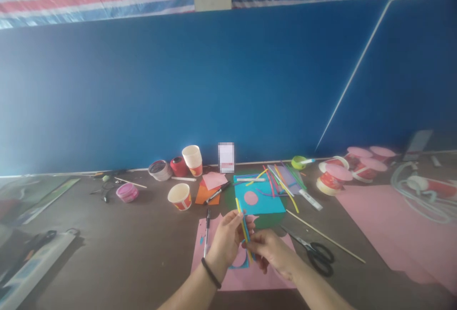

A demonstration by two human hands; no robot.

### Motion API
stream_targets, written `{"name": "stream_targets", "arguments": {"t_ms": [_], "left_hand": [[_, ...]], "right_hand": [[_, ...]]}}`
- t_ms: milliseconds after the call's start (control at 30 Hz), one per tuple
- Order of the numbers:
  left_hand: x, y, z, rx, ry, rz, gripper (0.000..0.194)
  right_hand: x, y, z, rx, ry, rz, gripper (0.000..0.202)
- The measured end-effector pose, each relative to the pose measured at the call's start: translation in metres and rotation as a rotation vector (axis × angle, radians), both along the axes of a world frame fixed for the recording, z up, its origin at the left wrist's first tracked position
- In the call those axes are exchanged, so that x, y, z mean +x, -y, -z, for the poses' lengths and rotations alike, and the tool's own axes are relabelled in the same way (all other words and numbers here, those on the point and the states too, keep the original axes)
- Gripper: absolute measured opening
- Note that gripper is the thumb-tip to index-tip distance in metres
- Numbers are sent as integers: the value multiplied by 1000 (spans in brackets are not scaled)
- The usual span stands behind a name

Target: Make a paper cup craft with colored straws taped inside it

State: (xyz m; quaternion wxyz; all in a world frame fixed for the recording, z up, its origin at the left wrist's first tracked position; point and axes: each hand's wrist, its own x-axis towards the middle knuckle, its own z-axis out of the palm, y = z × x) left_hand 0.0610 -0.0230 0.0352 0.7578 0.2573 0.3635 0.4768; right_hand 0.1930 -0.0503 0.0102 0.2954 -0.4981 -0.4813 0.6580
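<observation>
My left hand [231, 230], with a dark band at the wrist, pinches a yellow strip and a blue strip [243, 224] lying side by side, probably pipe cleaners. My right hand [269, 249] has its fingertips closed around the same strips lower down. Both hands are above a cut pink paper sheet [264, 279]. Partly hidden below them lies a pink paper circle [240, 256] with a bit of blue beneath it. Just left of my left hand is a black pen [207, 226]; scissors [316, 253] with black handles lie to the right.
Ahead sits a blue sheet [269, 205] with a pink circle and scattered coloured pipe cleaners [291, 195]. Paper cups [179, 196] stand left of it. A wooden stick [324, 236], pink-topped cups [333, 179] and a large pink sheet [389, 234] are on the right.
</observation>
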Motion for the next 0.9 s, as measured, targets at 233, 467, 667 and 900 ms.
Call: {"name": "stream_targets", "arguments": {"t_ms": [233,467,667,900], "left_hand": [[-1,-2,-1,-1,-20,16,21],[-5,-6,6,4,17,-44,15],[-9,-8,8,9,33,-103,18],[-10,-3,15,-24,50,-80,22]], "right_hand": [[0,-4,2,30,33,-48,35],[7,-15,-4,121,205,-173,40],[46,-92,-8,400,622,58,22],[66,-169,5,545,1054,156,29]]}}
